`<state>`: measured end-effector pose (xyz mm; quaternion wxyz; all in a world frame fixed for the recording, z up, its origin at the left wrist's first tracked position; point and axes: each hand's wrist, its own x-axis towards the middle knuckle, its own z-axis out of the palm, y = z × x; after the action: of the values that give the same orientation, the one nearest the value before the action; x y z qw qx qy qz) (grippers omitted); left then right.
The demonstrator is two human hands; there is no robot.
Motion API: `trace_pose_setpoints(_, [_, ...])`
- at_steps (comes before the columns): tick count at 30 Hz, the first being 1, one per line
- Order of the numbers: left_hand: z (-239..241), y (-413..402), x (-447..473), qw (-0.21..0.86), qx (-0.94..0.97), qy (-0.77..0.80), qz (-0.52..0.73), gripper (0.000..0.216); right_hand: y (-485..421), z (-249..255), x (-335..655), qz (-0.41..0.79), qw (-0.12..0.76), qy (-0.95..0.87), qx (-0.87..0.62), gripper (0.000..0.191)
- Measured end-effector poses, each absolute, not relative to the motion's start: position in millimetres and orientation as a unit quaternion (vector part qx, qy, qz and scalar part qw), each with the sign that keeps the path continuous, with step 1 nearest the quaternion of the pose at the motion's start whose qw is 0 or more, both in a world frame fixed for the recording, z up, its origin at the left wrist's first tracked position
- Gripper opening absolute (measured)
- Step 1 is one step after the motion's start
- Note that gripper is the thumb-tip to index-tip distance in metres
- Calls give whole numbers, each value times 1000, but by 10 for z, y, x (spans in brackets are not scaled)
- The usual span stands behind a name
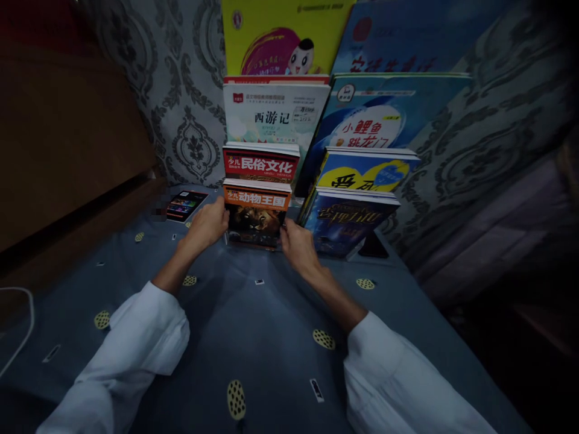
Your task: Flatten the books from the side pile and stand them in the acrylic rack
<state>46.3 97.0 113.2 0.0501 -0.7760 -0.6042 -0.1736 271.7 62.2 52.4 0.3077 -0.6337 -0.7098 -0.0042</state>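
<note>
A small upright book with a lion on its cover (256, 220) stands at the front of the left row of books. Wrapped round its left edge is my left hand (205, 226), fingers closed. On the opposite edge my right hand (299, 244) grips the same book low down. Right behind it rises a red-topped book (262, 163), then a pale book (271, 114) and a tall yellow book (280, 36). Just right of my right hand stands a dark blue book (350, 226), the front one of the second row.
Behind that blue book are a blue-and-yellow book (368, 172), a teal book (375, 114) and a tall blue one (407, 36). A dark flat item (186, 205) lies left. Brown furniture (67, 138) borders the patterned cloth (217, 337); a white cable (31, 313) curls at left.
</note>
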Motion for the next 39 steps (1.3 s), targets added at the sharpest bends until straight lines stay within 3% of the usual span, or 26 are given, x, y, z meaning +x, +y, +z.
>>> trace_pose_setpoints(14, [1119, 1230, 102, -73, -796, -546, -250, 35, 613, 561, 2781, -1, 300, -712, -635, 39])
trace_pose_setpoints(22, [893, 1402, -353, -10, -661, -740, -128, 35, 606, 543, 2825, 25, 331, -719, -611, 40])
trace_pose_setpoints(25, [714, 1469, -525, -5, -621, -778, -100, 44, 582, 551, 2835, 40, 326, -725, -606, 40])
trace_pose_setpoints(33, [431, 1862, -593, 9, -634, -772, -40, 60, 408, 561, 2860, 41, 351, -719, -599, 44])
trace_pose_setpoints(39, [526, 2173, -659, 2, -660, -751, 36, 49, -18, 403, 2871, 87, 387, -746, -535, 36])
